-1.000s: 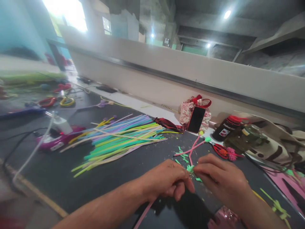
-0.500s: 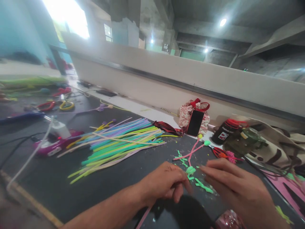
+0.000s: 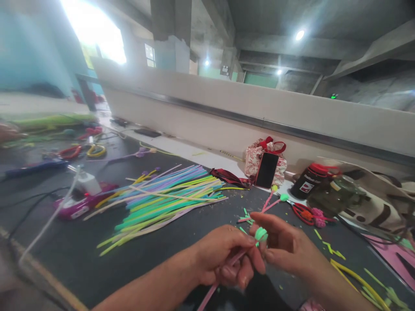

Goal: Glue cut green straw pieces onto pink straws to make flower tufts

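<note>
My left hand (image 3: 231, 257) is closed on a pink pipe cleaner stem (image 3: 209, 297), which runs down toward the bottom edge. At its upper end is a curled green pipe cleaner bud (image 3: 261, 234), just past my left fingertips. My right hand (image 3: 285, 242) curls around the bud from the right, thumb and fingers closed in at its base; exact finger contact is partly hidden. Behind the hands lie pink stems (image 3: 268, 201) tipped with a yellow bud (image 3: 274, 188) and a green bud (image 3: 284, 197). Short green offcuts (image 3: 245, 214) are scattered beside them.
Many coloured pipe cleaners (image 3: 165, 201) lie in a pile at left. A purple power strip (image 3: 78, 207) with a white plug sits beyond them. Red-handled pliers (image 3: 301, 214), a phone (image 3: 266, 169), a black bottle (image 3: 308, 181) and yellow strips (image 3: 359, 280) are at right.
My right hand has moved left and closed in around the green bud, meeting my left hand. The view has shifted slightly, showing yellow strips at lower right.
</note>
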Motion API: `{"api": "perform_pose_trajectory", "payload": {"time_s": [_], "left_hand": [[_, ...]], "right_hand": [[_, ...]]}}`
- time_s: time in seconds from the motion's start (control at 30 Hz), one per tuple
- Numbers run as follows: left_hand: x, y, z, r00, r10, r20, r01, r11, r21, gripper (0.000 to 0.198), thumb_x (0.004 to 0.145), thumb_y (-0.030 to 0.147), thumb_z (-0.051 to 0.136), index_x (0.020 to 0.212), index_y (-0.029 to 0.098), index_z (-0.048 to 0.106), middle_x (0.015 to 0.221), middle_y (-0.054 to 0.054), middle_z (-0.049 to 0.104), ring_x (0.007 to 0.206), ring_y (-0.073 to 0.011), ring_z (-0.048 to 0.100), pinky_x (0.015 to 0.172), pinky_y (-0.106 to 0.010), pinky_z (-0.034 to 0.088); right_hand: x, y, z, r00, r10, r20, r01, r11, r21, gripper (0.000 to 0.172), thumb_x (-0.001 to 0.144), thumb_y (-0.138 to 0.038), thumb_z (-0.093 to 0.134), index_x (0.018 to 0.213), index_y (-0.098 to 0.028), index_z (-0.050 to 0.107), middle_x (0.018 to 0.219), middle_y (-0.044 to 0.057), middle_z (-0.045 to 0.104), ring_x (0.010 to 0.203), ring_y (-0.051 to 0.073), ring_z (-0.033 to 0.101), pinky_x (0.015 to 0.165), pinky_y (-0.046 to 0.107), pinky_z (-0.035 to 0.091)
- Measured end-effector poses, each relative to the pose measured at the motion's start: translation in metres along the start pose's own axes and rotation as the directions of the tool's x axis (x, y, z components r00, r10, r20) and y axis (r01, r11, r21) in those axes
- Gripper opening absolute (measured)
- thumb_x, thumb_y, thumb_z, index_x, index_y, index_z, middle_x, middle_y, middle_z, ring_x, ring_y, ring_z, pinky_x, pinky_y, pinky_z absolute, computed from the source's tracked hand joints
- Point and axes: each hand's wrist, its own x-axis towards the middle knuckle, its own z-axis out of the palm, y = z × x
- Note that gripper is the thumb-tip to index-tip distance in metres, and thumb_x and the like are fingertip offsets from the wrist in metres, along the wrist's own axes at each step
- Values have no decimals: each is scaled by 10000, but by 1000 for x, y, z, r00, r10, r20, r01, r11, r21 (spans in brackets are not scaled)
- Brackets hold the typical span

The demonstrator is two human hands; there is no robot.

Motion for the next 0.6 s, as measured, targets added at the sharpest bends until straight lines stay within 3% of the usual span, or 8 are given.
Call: {"api": "perform_pose_trajectory", "payload": {"time_s": [0.17,0.33,0.6], "left_hand": [[2,-4,-3,997,47,59,-39,991,-126,328,686,312,408,495,100,571,356,-59,528,183,-66,271,219,-175,67],[5,-6,-3,997,-8,78,17,993,-120,318,666,292,392,495,97,577,366,-66,534,181,-75,281,207,-182,82],[7,-5,-2,996,-38,-82,39,999,8,222,655,286,472,547,111,556,421,-38,558,222,-54,304,224,-163,153]], "right_hand": [[2,2,4,999,-35,26,34,998,53,462,695,-143,664,1121,-281,550,1003,18,572,863,150,562,752,279,418],[5,1,9,999,-43,9,43,999,7,474,684,-102,638,1104,-296,536,905,-16,569,791,110,566,672,224,423],[5,6,4,999,-10,-47,8,999,-39,507,675,-60,613,1127,-263,501,861,-17,561,726,97,542,583,195,410]]}}
